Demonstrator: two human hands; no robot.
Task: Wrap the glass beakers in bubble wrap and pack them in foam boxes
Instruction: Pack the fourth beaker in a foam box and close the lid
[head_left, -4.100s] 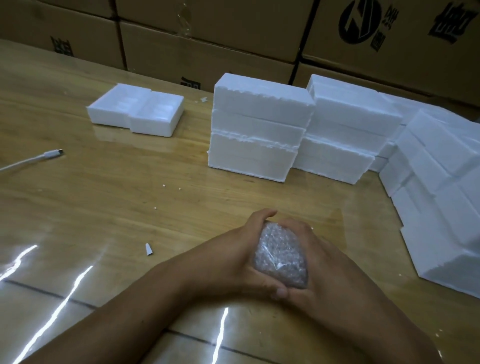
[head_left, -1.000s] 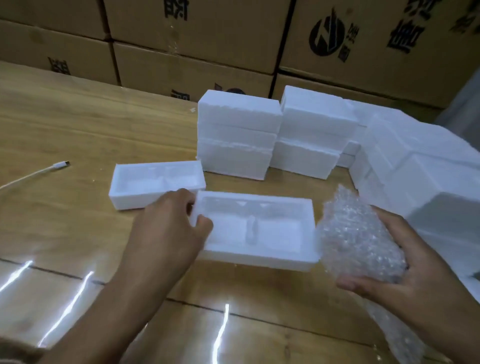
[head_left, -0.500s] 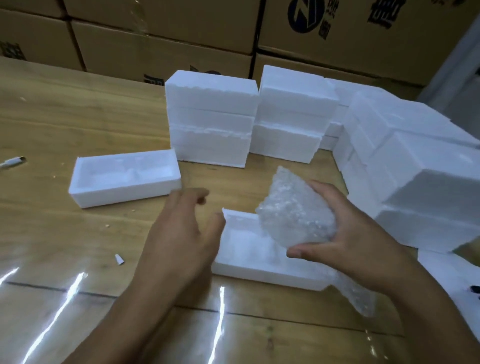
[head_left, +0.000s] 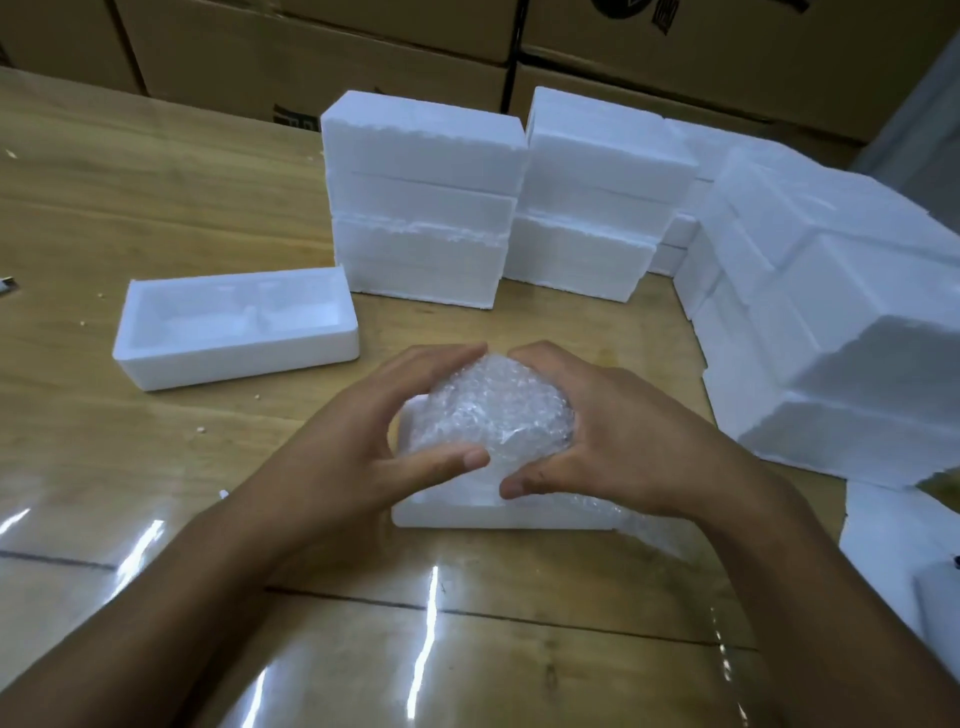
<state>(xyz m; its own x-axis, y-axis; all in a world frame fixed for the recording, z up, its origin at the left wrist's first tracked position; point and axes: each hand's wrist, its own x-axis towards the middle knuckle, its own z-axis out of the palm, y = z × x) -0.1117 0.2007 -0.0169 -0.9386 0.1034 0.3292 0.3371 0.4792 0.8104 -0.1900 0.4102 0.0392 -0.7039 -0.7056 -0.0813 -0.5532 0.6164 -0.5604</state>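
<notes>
**Both hands on the wrapped bundle, over the near foam box**

My left hand (head_left: 358, 441) and right hand (head_left: 623, 441) cup the bubble-wrapped bundle (head_left: 493, 410) from either side. The fingers (head_left: 441, 361) of both hands curl over its far side and the thumbs press its near side, so it is gripped all round. The wrap is too cloudy for me to make out the glass inside.

The bundle sits over the left end of an open foam box (head_left: 493, 517) lying on the counter (head_left: 156, 208) just in front of me. My hands hide whether it rests on the box's floor. A loose tail of wrap (head_left: 644, 525) trails past the box's right end under my right wrist.

A second open foam box (head_left: 234, 358) lies apart to the left. Closed foam boxes stand stacked behind (head_left: 421, 208) and in a leaning pile on the right (head_left: 831, 312). Cardboard cartons (head_left: 311, 52) line the back.
</notes>
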